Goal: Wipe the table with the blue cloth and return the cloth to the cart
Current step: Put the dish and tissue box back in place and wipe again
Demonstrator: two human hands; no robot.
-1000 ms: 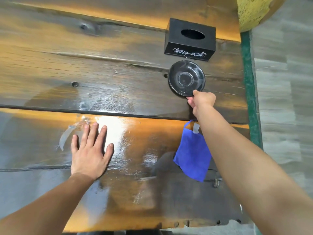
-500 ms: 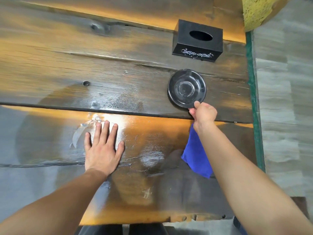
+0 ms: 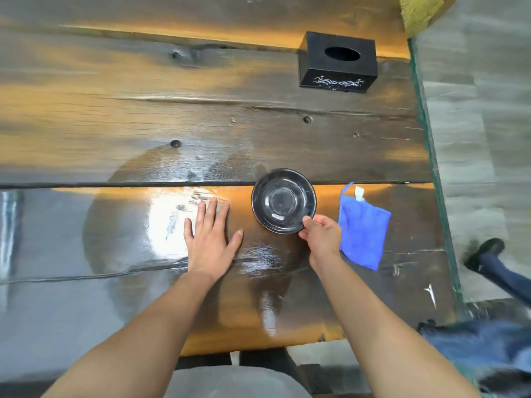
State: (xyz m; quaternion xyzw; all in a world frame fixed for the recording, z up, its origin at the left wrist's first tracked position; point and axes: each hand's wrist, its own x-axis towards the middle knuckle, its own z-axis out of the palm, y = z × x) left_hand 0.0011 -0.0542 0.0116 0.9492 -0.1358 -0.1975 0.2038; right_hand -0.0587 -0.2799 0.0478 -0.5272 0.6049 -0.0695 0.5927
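The blue cloth (image 3: 362, 225) lies folded flat on the glossy wooden table (image 3: 143, 116), near its right edge, with a white tag at its top corner. My right hand (image 3: 321, 232) pinches the near rim of a black round dish (image 3: 283, 200), just left of the cloth and not touching it. My left hand (image 3: 209, 234) rests flat on the table with fingers spread, left of the dish. No cart is in view.
A black tissue box (image 3: 337, 63) stands at the far right of the table. The table's right edge has a green glass rim (image 3: 431, 156), with grey floor beyond. A person's dark shoe and leg (image 3: 488, 259) are on the floor at the right.
My right hand has pulled the black dish toward me and leftward, away from the tissue box, so it now sits beside the cloth. My left hand stays flat on the table.
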